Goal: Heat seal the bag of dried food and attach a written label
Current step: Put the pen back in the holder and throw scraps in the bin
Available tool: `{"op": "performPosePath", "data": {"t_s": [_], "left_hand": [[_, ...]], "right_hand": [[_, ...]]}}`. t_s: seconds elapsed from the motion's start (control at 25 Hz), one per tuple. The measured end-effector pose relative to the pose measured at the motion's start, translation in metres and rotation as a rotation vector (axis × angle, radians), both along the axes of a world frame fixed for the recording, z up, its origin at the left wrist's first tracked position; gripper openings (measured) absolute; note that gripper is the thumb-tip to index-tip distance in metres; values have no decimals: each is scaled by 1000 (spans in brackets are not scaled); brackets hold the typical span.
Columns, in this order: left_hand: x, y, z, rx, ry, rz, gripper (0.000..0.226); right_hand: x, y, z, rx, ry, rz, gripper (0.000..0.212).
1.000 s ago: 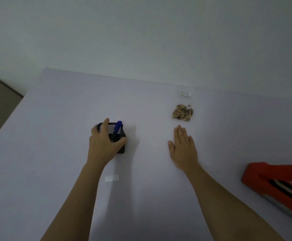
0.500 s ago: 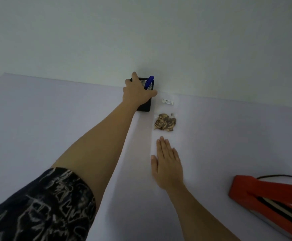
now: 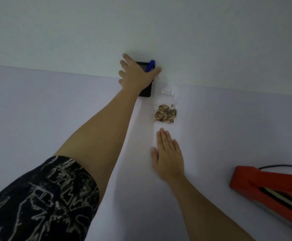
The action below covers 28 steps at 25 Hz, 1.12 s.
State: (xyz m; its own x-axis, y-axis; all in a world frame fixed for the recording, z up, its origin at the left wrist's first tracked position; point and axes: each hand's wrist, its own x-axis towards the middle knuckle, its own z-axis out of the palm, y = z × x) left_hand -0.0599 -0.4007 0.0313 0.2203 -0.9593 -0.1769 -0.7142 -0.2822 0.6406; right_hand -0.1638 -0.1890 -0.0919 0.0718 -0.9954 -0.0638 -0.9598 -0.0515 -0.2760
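**Pen holder returned to the far edge of the surface**

Your left hand [image 3: 138, 75] had gripped the black pen holder [image 3: 146, 91] close in front of you a second before. At this moment the holder stood at the far edge of the surface [image 3: 55, 110], against the wall, with the blue pen [image 3: 150, 66] upright in it. Your fingers were spread and straight over its top, no longer wrapped round it, which read as a release.

Your right hand [image 3: 168, 157] had kept its place, flat on the surface with fingers pressed together. It lay just short of the bag of dried food [image 3: 166, 113]. Whether the fingertips touched the clear film could not be told.

The bag lay flat just beside the holder, to its right. A white label [image 3: 167, 92] showed at the bag's far end. The red heat sealer [image 3: 263, 185] sat well apart at your right, lid raised.

Putting the pen away suggested that the writing was finished. Whether the bag's mouth was sealed could not be read from this view.
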Motion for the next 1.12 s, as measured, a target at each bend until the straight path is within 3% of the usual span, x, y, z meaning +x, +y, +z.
{"op": "performPosePath", "data": {"t_s": [0.08, 0.16, 0.24, 0.32, 0.44, 0.56, 0.72, 0.84, 1.04, 1.12], "left_hand": [[10, 30, 6, -114, 56, -25, 100], [30, 77, 0, -200, 77, -212, 65], [63, 138, -19, -179, 48, -410, 40], [108, 195, -39, -103, -5, -510, 30], [174, 256, -59, 10, -58, -567, 27], [212, 288, -66, 116, -76, -667, 46], [217, 300, -78, 59, -118, -719, 47], [216, 306, -81, 23, -105, -677, 48], [210, 312, -78, 43, -84, -538, 23], [206, 311, -75, 94, -85, -435, 25]], "right_hand": [[-1, 0, 1, 20, 1, 7, 63], [-2, -2, 1, 21, 16, 5, 65], [-5, -2, -1, 19, 35, 2, 66], [-5, 0, -3, 8, 39, 12, 65], [-2, 2, -4, 1, 37, 11, 65], [-1, 3, -3, 4, 53, 12, 66], [2, 3, -2, 21, 59, 16, 62], [3, 2, -3, 26, 66, 13, 62], [5, 3, -3, 4, 47, 22, 62], [6, 3, -4, -6, 47, 28, 62]]}}
